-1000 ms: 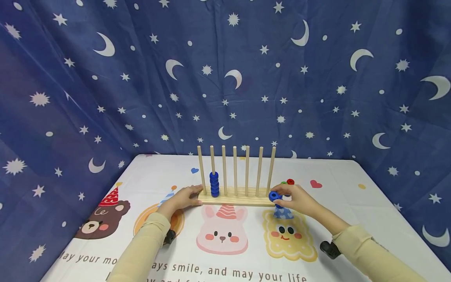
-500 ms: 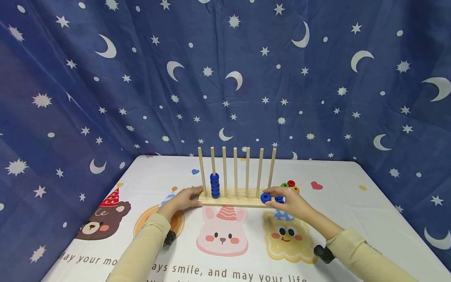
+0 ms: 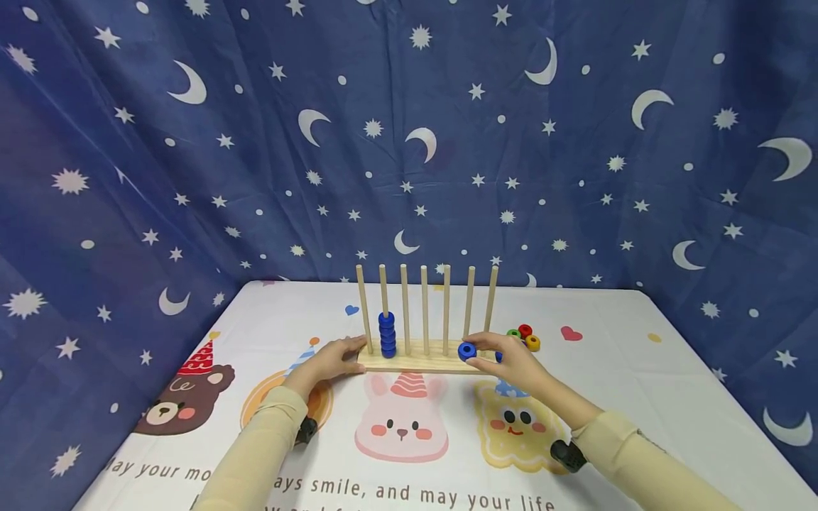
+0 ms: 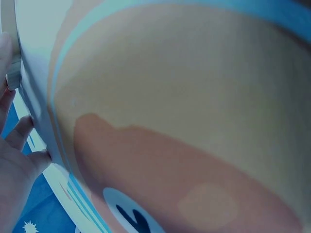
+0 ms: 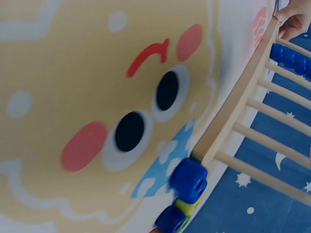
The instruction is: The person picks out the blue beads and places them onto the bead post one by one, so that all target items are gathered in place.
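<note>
A wooden peg rack (image 3: 415, 363) with several upright pegs stands on the table in the head view. Gripping the left end of its base is my left hand (image 3: 326, 360), also visible at the far end in the right wrist view. A stack of blue beads (image 3: 387, 335) fills the lower part of the second peg from the left. My right hand (image 3: 516, 360) pinches a blue bead (image 3: 467, 357) between thumb and fingertips, in front of the right-hand pegs with its hole facing the camera. Loose blue beads (image 5: 188, 179) lie beside the rack's right end.
Behind my right hand sit a red bead (image 3: 525, 330), a green bead (image 3: 513, 333) and a yellow bead (image 3: 532, 343). The white tablecloth (image 3: 601, 319) carries cartoon prints, and a blue star-patterned curtain (image 3: 358, 142) hangs behind the table.
My right hand has moved left with the blue bead, from the rack's right end to in front of its right-hand pegs. The left hand keeps its place on the base.
</note>
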Demonstrator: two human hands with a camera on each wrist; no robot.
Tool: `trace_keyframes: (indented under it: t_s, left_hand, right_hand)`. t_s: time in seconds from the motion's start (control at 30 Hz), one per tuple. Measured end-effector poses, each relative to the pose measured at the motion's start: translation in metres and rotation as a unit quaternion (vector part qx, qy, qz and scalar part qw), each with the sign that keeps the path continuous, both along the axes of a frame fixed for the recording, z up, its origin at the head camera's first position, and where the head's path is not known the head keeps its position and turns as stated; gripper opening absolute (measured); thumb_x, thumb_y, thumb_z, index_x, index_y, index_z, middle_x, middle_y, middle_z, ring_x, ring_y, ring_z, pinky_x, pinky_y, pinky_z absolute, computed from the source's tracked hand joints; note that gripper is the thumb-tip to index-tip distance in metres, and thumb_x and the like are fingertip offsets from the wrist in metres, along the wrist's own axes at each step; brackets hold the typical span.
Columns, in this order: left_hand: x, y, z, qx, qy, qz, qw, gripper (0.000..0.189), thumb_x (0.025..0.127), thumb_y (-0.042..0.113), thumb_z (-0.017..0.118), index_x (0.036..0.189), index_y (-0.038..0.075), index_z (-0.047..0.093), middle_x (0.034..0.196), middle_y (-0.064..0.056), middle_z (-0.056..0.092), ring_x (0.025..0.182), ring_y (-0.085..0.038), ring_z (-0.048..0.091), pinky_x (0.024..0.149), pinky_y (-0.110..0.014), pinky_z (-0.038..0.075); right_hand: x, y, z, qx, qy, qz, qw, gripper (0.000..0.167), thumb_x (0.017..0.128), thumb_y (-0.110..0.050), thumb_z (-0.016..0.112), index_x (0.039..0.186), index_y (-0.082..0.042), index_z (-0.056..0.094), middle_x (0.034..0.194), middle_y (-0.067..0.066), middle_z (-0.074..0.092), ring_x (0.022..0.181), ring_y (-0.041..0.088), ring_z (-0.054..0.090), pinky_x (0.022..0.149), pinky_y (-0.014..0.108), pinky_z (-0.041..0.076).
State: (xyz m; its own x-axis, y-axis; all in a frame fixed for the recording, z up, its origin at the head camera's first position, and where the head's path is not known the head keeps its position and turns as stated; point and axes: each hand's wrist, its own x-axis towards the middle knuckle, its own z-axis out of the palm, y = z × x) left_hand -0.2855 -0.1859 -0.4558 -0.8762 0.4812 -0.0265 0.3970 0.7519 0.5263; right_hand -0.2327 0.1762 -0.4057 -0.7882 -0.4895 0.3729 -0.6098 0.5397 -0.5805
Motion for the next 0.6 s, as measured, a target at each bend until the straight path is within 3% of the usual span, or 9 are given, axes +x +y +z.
trace_keyframes:
  t_s: [0.27,0.6]
  left_hand:
    - [-0.001,0.0,0.0,0.003,0.004,-0.009,0.9999,0.065,0.084,0.021,0.07,0.136,-0.008,0.043,0.142,-0.027,0.041,0.133,-0.049,0.033,0.112,-0.056,0.026]
    - [-0.001,0.001,0.001,-0.003,-0.017,0.009,0.9998,0.066,0.085,0.023,0.069,0.139,-0.003,0.042,0.146,-0.022,0.038,0.136,-0.046,0.03,0.114,-0.055,0.024]
  right_hand:
    - [-0.002,-0.015,0.006,-0.024,0.005,0.01,0.9997,0.033,0.085,-0.017,0.069,0.115,-0.004,0.065,0.113,0.012,0.069,0.103,0.029,0.066,0.09,0.047,0.053]
    - [-0.01,-0.032,0.017,-0.036,0.031,0.039,0.9981,0.031,0.084,-0.012,0.07,0.112,0.002,0.065,0.11,0.016,0.069,0.099,0.03,0.067,0.089,0.045,0.054]
